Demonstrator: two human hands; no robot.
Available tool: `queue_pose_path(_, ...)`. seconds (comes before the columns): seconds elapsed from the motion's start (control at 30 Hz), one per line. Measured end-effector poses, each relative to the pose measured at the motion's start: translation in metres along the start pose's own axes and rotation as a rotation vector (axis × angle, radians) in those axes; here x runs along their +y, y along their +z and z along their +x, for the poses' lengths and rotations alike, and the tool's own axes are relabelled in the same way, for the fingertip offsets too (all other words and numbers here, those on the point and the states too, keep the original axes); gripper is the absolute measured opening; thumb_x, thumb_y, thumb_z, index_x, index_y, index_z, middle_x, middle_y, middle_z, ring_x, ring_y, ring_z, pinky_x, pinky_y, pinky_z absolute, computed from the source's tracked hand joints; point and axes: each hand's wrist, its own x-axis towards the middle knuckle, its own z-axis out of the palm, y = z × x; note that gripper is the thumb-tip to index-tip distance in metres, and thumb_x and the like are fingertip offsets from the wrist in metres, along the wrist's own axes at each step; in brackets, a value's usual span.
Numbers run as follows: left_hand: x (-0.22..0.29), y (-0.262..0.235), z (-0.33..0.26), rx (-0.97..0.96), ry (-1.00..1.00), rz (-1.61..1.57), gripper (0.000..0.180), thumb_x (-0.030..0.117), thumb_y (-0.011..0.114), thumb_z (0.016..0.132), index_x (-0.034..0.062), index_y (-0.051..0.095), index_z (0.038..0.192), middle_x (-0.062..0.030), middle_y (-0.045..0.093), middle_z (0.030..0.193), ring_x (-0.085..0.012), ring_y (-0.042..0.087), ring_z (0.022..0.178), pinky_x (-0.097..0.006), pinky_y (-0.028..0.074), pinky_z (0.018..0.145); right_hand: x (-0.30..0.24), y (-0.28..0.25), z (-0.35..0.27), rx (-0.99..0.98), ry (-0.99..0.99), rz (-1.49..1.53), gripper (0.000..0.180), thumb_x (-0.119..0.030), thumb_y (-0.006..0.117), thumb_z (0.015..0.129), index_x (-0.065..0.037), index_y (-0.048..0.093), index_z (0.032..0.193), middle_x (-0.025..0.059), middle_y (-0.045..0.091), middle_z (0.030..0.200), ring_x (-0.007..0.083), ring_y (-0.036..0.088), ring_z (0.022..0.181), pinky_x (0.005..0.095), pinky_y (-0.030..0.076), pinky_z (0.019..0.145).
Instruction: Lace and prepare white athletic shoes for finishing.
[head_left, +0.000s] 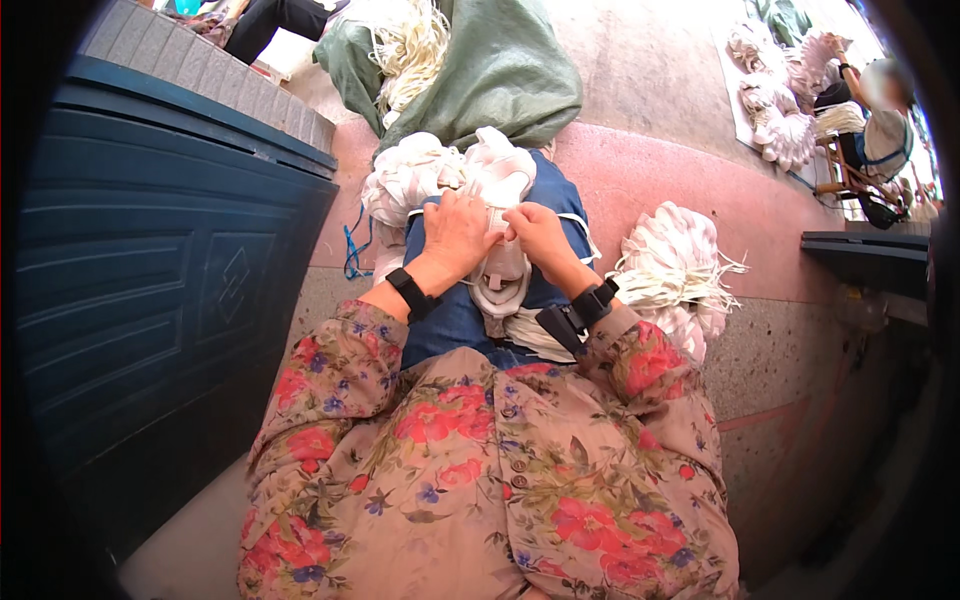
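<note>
A white strappy piece (500, 275), like a shoe upper or sandal part, lies on my lap over blue trousers (455, 320). My left hand (457, 232) presses on its left side with fingers curled over it. From the right, my right hand (540, 235) pinches its upper edge. Both wrists carry black bands. A heap of similar white pieces (425, 170) rests just beyond my knees.
A dark blue panelled door (150, 280) stands close on the left. A green sack (490, 70) with white strands lies ahead. A bundle of white strips (675, 265) sits to my right on the pink floor. Another person (880, 120) sits far right among white bundles.
</note>
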Motion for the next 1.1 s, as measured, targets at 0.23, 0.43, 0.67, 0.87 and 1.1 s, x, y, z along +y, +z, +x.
queue_pose_path(0.23,-0.013,0.015,-0.002,-0.094,-0.108,-0.112,0.017,0.018,0.054,0.072,0.0063,0.053,0.085,-0.0103,0.057,0.088,-0.0305,0.048,0.090,-0.047,0.038,0.070,0.006,0.032,0.007,0.187,-0.373,-0.808,0.022,-0.020,0.046,0.080,-0.002,0.057,0.072,0.0191,0.058,0.071,0.0359,0.057,0.070,0.0441,0.044,0.062)
queue_pose_path(0.43,-0.018,0.018,-0.003,-0.113,-0.135,-0.214,0.020,0.017,0.051,0.075,0.0096,0.055,0.093,-0.0110,0.056,0.092,-0.0315,0.047,0.093,-0.048,0.037,0.073,0.006,0.038,0.003,0.201,-0.486,-0.980,0.015,-0.015,0.048,0.077,-0.002,0.054,0.073,0.0174,0.057,0.068,0.0337,0.058,0.069,0.0422,0.045,0.060)
queue_pose_path(0.67,0.002,0.021,-0.012,0.124,-0.146,-0.296,0.024,0.020,0.057,0.071,0.0128,0.058,0.094,-0.0103,0.050,0.109,-0.0309,0.044,0.099,-0.047,0.038,0.073,-0.008,0.017,-0.003,0.046,-0.463,-1.157,0.018,-0.017,0.047,0.075,-0.002,0.055,0.074,0.0161,0.060,0.069,0.0321,0.059,0.062,0.0407,0.047,0.056)
queue_pose_path(0.87,0.022,-0.005,-0.043,0.213,0.297,-0.204,0.023,0.017,0.062,0.069,0.0134,0.060,0.091,-0.0067,0.054,0.103,-0.0294,0.044,0.102,-0.042,0.037,0.080,-0.017,-0.042,-0.084,-0.314,-0.353,-0.787,0.023,-0.022,0.046,0.082,-0.002,0.056,0.077,0.0167,0.056,0.068,0.0268,0.055,0.060,0.0373,0.043,0.055)
queue_pose_path(1.1,0.095,-0.050,-0.044,0.026,0.743,-0.663,0.009,0.006,0.050,0.074,0.0075,0.056,0.080,-0.0104,0.050,0.061,-0.0274,0.052,0.058,-0.036,0.041,0.054,-0.019,-0.063,-0.082,-0.078,0.038,0.376,0.019,-0.022,0.044,0.088,-0.006,0.054,0.084,-0.0061,0.039,0.060,0.0025,0.034,0.049,0.0166,0.027,0.042)
